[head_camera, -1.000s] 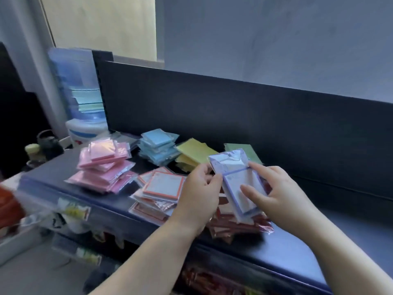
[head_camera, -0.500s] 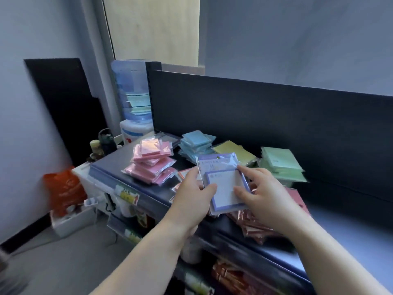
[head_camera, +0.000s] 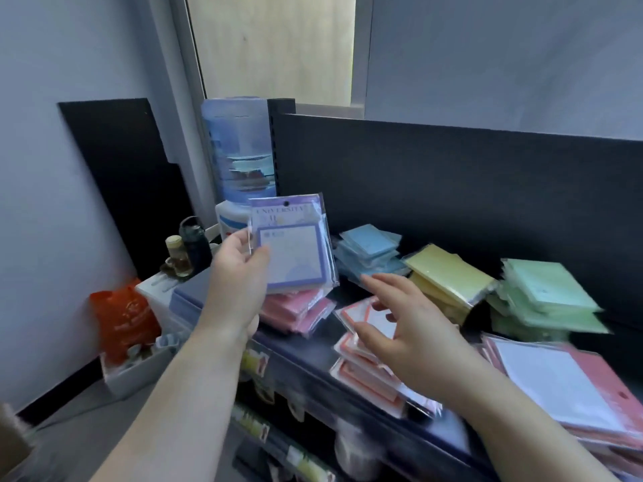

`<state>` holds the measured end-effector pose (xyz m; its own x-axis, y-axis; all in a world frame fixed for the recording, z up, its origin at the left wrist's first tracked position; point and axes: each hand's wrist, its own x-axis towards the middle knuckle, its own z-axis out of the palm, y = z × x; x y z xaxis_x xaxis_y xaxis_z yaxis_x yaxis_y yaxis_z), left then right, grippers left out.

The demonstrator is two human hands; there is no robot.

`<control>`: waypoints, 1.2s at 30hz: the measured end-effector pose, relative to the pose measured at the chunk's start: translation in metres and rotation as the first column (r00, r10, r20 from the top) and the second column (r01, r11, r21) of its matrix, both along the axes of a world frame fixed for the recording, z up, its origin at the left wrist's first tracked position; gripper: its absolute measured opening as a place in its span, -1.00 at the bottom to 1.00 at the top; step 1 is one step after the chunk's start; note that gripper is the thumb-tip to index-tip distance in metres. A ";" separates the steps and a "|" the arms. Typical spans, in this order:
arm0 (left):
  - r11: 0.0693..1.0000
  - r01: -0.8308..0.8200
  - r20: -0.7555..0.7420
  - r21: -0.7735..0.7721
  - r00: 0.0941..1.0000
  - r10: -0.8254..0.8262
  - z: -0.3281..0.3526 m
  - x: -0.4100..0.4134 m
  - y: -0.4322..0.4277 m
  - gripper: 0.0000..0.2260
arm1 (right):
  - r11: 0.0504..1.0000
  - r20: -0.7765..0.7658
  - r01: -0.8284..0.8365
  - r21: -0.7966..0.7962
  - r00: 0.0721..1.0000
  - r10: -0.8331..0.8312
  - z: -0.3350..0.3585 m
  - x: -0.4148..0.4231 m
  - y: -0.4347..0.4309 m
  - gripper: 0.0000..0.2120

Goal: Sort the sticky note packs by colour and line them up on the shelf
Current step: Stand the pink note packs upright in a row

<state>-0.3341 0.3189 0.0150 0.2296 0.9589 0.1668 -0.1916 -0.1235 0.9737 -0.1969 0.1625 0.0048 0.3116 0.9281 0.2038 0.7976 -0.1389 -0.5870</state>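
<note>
Head view: we are gripping the purple-bordered pack (head_camera: 295, 248) in our left hand (head_camera: 240, 269), thumb on its face. We are keeping it upright, clear of the shelf (head_camera: 313, 356) and above the pink stack (head_camera: 299, 311), probably to read its colour, since no purple pile is showing among the pink, blue stack (head_camera: 372, 248), yellow stack (head_camera: 449, 276) and green stack (head_camera: 546, 297) along the back. Our right hand (head_camera: 400, 321) is lying released, fingers straight and grasping nothing, over the orange-bordered packs (head_camera: 365, 346) near the front edge, likely steadying that loose pile; whether it is touching we cannot tell.
</note>
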 end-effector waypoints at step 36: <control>0.593 0.633 0.018 -0.497 0.691 -0.722 -0.047 -0.025 0.149 -0.64 | 0.850 -0.156 0.411 -0.330 0.864 -0.479 -0.012 -0.039 0.158 -0.41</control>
<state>-0.3586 0.4675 -0.0316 0.8238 0.4622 -0.3281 0.1288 0.4110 0.9025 -0.2363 0.3209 -0.0076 0.7099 0.6846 -0.1654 0.4612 -0.6294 -0.6254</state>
